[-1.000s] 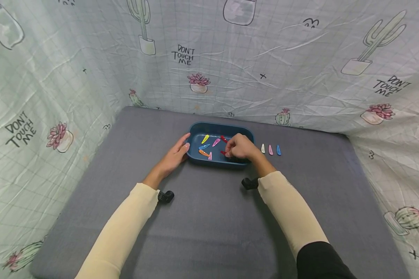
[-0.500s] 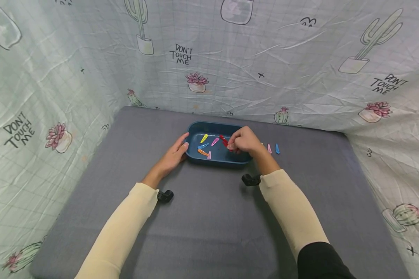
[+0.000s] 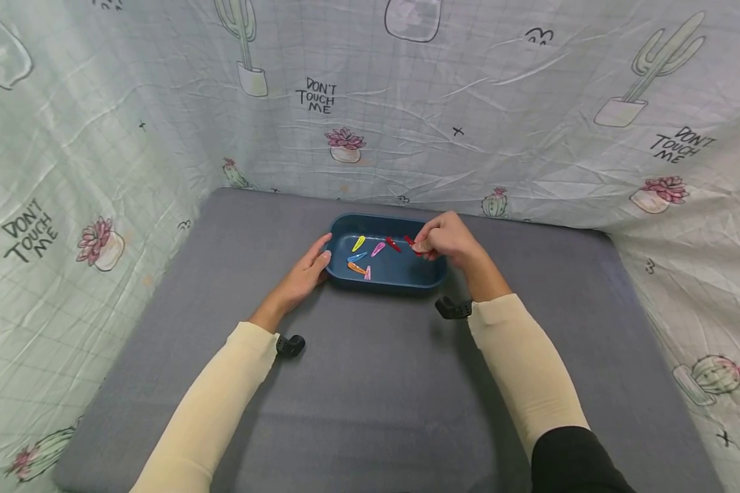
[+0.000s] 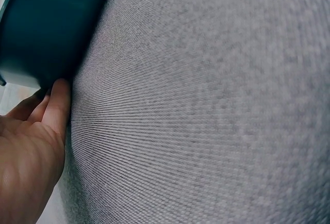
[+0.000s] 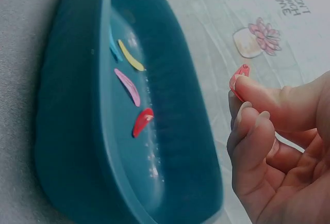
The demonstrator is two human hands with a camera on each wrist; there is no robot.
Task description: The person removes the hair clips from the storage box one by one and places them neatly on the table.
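A dark blue-green tray [image 3: 401, 275] stands on the grey table. My left hand [image 3: 302, 277] rests against its left end, fingers fairly straight; in the left wrist view the fingertips touch the tray's lower wall. Over the right end, my right hand [image 3: 451, 237] pinches a red hair clip [image 5: 240, 81] between thumb and forefinger, above the rim. Inside lie another red hair clip [image 3: 393, 244], a yellow clip [image 3: 359, 243], a pink clip [image 3: 378, 249], a blue clip [image 3: 357, 257], an orange clip [image 3: 356, 268] and a light pink clip [image 3: 367, 273].
A patterned cloth [image 3: 407, 103] hangs behind and beside the table [image 3: 370, 383]. Black wrist cameras sit under both sleeves. My right hand and forearm cover the spot right of the tray where small clips lay in earlier frames.
My right hand has lifted a red clip from the tray floor and moved right and up with it. The clips right of the tray have become hidden. My left hand has stayed at the tray.
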